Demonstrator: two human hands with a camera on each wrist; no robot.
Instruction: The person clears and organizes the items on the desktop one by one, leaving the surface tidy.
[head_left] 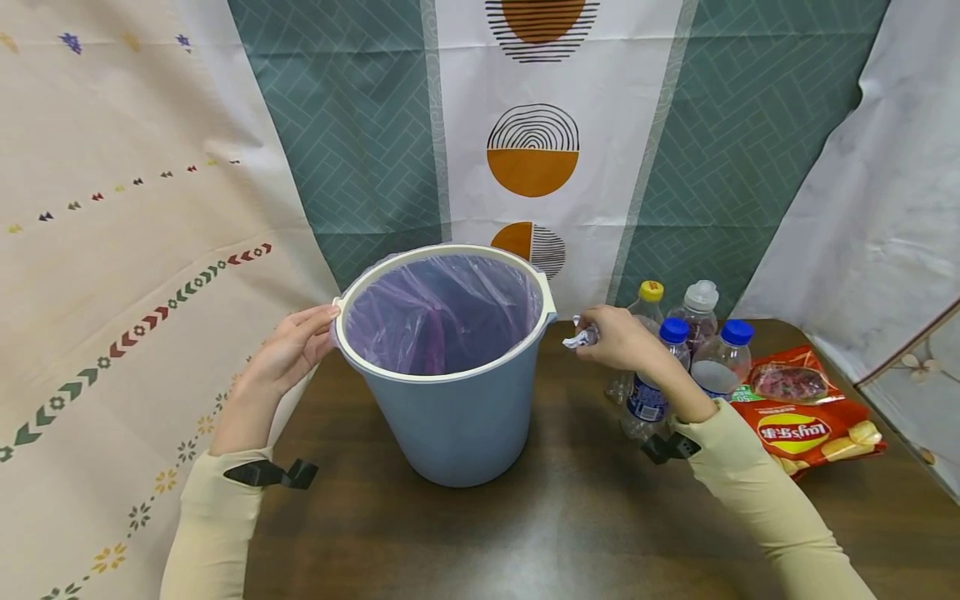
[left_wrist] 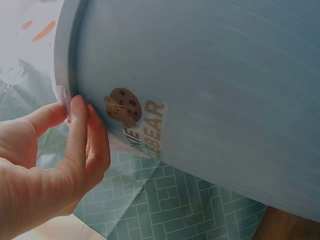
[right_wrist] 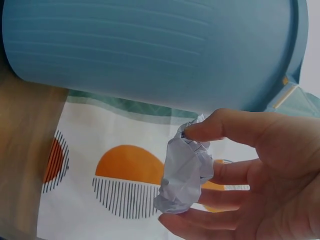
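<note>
A blue trash can (head_left: 457, 425) with a pale rim stands on the table, lined with a translucent purple bag (head_left: 442, 317). At the rim's left side my left hand (head_left: 288, 354) pinches the edge between thumb and fingers; in the left wrist view the same hand (left_wrist: 55, 155) grips there, near a cookie-bear sticker (left_wrist: 132, 117). To the right of the can, apart from it, my right hand (head_left: 618, 337) holds a crumpled piece of white paper (right_wrist: 182, 172). The right wrist view shows the paper between the thumb and fingers of that hand (right_wrist: 270, 170).
Several plastic bottles (head_left: 720, 367) with blue, yellow and white caps stand just behind and beside the right forearm. A red chip bag (head_left: 810, 417) lies to their right on the brown wooden table (head_left: 480, 550). Patterned cloth (head_left: 352, 125) hangs behind the can.
</note>
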